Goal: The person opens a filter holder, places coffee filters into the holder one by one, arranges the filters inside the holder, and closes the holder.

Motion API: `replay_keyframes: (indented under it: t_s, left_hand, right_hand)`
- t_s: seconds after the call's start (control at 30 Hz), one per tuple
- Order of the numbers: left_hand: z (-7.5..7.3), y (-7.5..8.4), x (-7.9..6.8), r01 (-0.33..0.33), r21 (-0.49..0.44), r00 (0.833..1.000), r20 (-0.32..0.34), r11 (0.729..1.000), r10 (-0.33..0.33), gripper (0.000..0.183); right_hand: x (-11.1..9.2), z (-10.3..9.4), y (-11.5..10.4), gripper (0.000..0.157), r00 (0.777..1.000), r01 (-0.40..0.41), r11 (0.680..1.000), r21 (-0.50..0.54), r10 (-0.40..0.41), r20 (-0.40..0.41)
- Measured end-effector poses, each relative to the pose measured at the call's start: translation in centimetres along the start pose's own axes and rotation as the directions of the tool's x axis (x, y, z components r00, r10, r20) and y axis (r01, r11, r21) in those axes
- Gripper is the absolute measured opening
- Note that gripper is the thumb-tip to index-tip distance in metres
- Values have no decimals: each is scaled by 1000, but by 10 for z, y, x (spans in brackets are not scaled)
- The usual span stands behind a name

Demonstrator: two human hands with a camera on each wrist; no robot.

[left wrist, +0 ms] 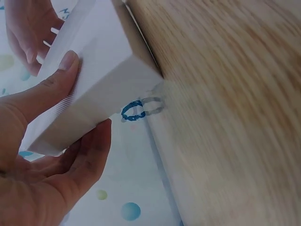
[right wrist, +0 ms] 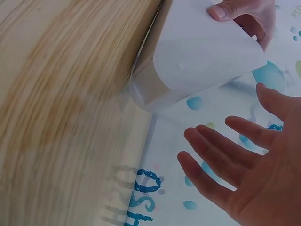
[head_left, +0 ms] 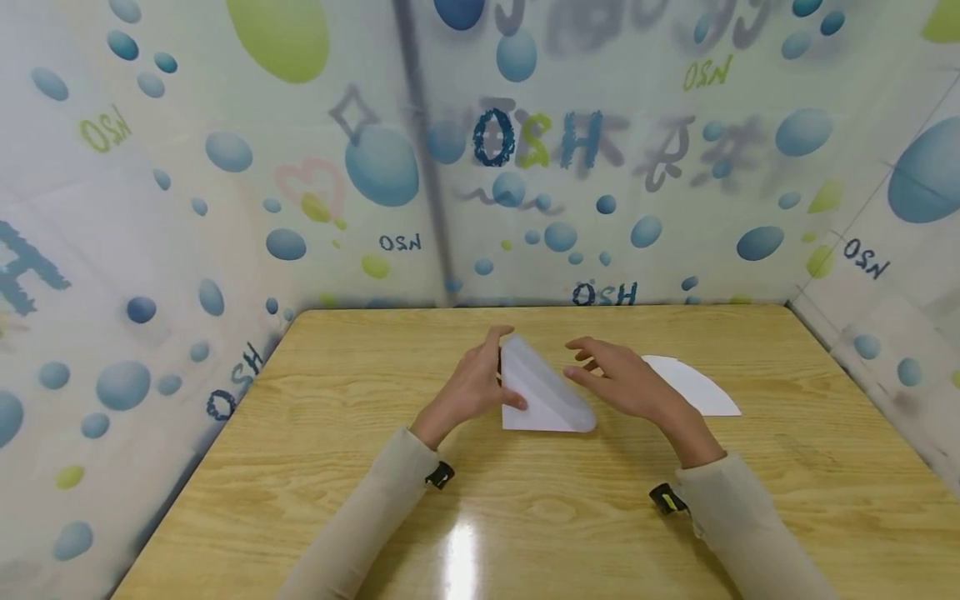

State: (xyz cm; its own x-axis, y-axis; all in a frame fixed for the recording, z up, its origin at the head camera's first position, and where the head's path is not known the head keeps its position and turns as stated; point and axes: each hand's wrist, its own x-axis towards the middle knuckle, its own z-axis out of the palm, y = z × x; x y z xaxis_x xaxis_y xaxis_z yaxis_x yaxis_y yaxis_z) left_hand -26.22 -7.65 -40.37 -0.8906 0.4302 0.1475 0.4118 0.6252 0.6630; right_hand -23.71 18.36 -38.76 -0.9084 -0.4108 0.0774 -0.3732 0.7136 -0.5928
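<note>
Left hand [head_left: 474, 382]: thumb and fingers hold white box [head_left: 543, 392], frame centre;
Right hand [head_left: 626, 382]: wide, fingers apart, near box;
White piece [head_left: 705, 389]: right of centre; right hand partly blocks it

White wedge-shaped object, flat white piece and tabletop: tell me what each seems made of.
White wedge-shaped object: perhaps plastic or card, mostly matte; smooth white faces, fairly crisp edges. Flat white piece: possibly paper, card or plastic, matte; plain, thin-looking, no visible grain. Tabletop: wood or wood-look laminate, glossy; streaky grain and a bright reflection.
</note>
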Motion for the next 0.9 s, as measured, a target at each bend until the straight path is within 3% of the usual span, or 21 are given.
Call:
replay_keyframes:
  t_s: [0.4, 0.9]
  left_hand:
    - [-1, -1, -7, 5, -36, 1000, 17, 999, -5, 79]
    - [-2, -2, -12, 36, 1, 996, 77, 999, -36, 67]
  right_hand:
    - [2, 5, -8, 55, 1000, 26, 1000, 0, -26, 13]
    - [10, 15, -19, 66, 997, 71, 996, 45, -73, 37]
